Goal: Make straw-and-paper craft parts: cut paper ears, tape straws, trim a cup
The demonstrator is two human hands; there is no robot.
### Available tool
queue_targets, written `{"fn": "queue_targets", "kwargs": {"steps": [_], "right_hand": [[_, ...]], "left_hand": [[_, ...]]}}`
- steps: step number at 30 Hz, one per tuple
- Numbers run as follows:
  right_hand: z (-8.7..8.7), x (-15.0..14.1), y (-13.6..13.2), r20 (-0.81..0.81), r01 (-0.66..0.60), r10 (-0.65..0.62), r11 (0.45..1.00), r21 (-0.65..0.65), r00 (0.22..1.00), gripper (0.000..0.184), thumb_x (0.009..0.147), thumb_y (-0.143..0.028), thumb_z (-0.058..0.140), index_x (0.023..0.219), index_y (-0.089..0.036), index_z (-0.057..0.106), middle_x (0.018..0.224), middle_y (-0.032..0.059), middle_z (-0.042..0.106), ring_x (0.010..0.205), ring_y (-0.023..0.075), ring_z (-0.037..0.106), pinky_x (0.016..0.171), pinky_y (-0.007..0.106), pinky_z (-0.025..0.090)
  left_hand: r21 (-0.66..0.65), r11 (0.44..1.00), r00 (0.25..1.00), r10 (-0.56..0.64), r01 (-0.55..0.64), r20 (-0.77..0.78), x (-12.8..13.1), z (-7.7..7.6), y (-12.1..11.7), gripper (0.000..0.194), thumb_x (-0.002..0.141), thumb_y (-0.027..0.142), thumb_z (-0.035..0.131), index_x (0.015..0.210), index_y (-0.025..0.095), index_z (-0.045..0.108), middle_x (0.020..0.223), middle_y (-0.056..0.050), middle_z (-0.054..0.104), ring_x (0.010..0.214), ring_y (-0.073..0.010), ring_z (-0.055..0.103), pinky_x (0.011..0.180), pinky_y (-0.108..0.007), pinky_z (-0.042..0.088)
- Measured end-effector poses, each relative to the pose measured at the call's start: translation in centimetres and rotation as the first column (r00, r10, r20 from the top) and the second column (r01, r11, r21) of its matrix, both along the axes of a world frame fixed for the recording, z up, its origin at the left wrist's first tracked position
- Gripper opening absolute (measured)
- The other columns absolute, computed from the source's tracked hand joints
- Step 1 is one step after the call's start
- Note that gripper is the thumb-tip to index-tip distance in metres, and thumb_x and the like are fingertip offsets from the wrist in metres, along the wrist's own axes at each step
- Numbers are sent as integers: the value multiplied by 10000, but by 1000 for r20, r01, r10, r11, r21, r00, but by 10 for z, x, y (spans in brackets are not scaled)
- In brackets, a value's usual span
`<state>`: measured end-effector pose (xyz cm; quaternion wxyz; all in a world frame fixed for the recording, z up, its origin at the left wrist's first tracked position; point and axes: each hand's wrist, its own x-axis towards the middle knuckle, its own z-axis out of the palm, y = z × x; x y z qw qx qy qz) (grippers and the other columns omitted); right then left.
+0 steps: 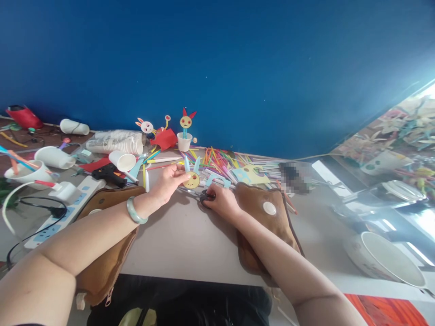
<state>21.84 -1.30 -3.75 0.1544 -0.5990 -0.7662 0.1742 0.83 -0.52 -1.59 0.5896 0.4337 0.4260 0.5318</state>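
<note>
Over the middle of the worktop (176,244), a yellow rabbit face (192,181) with blue ears is pinched between the thumb and fingers of the left hand (170,180), while the scissors (205,198) are gripped by their handles in the curled right hand (222,201). The blades are pointed left, just below the face; whether it is touched by them cannot be told. Straws (217,160) are heaped on the far side, and brown cushions (268,222) are placed at left and right.
</note>
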Motion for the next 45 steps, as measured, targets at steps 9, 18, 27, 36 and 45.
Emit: {"fn": "queue_targets", "kwargs": {"steps": [9, 18, 27, 36, 45], "right_hand": [[2, 0, -3, -8, -47, 47, 999, -2, 999, 237, 691, -242, 739, 917, -236, 669, 933, 21, 757, 849, 221, 659, 690, 289, 399], [-3, 4, 0, -93, -46, 47, 999, 21, 995, 187, 754, -254, 704, 926, -222, 636, 876, 23, 743, 755, 189, 634, 663, 281, 399], [-7, 1, 3, -565, 78, -125, 991, -106, 815, 359, 748, -453, 732, 978, -222, 581, 674, -14, 670, 543, 140, 547, 542, 266, 403], [3, -3, 4, -857, 65, -343, 936, -346, 385, 515, 575, -401, 878, 981, -170, 660, 709, 0, 680, 609, 127, 576, 543, 250, 393], [4, -8, -2, -887, -36, -387, 912, -408, 251, 443, 551, -307, 886, 917, -196, 661, 644, -55, 608, 541, 71, 446, 507, 228, 262]], "left_hand": [[19, 1000, 997, 2, -1, -81, 0, -3, 0, 408, 674, 349, 848, 970, 155, 645, 778, -43, 758, 690, -159, 690, 678, -282, 516], [5, 1000, 999, -12, 12, -33, 2, -5, 1, 435, 633, 339, 870, 935, 152, 620, 779, -46, 764, 679, -164, 701, 672, -287, 550], [-5, 1000, 1000, 1, -1, -17, 2, -3, 0, 409, 620, 320, 867, 900, 151, 621, 763, -48, 754, 678, -160, 687, 658, -289, 544], [0, 1000, 999, -28, 28, -20, 3, -4, -2, 370, 664, 301, 832, 941, 149, 640, 784, -44, 750, 720, -165, 696, 683, -295, 548], [-10, 999, 999, -40, 40, -9, 3, -3, -4, 348, 675, 308, 840, 916, 154, 642, 802, -45, 754, 708, -157, 692, 671, -294, 551]]}}
